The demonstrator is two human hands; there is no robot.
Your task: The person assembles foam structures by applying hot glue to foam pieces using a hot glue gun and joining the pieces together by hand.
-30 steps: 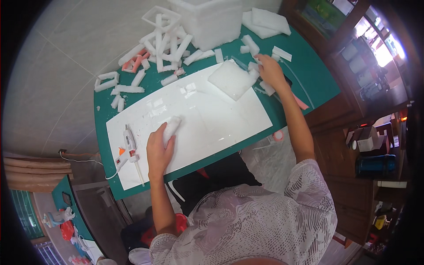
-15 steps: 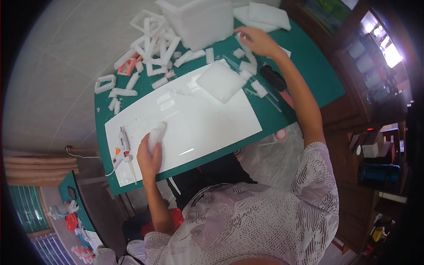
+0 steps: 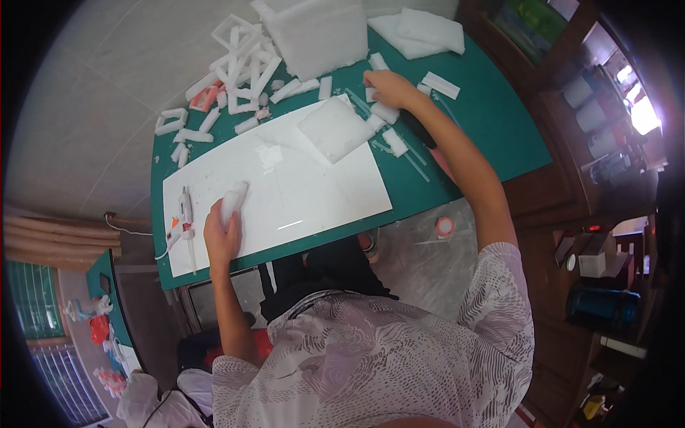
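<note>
While the left hand (image 3: 222, 239) lies nearest the body at the near-left part of the white board (image 3: 307, 192), its fingers are wrapped around a small white foam piece (image 3: 233, 202), whose long axis runs away from the body and slightly to the right, projecting beyond the fingertips onto the board. Just to the left of this hand, a hot-glue gun (image 3: 184, 217) lies on the board edge, its barrel pointing away from the body, its cord trailing off the green cutting mat (image 3: 492, 121). Farther out, near the board's far-right corner, a square white foam slab (image 3: 334, 130) lies flat and tilted, apart from both hands. Beyond it, the right hand (image 3: 389, 89) reaches across the mat with the arm extended; the fingers are curled down onto small white foam strips (image 3: 389, 125), but whether they grasp one cannot be told from this view. A foam strip (image 3: 440, 84) lies just right of that hand. The right hand is therefore the nearer one to the strips and slab; the left is well apart from them. At the far edge, a heap of foam offcuts (image 3: 239, 57) and a large foam block (image 3: 321, 36) rest.
</note>
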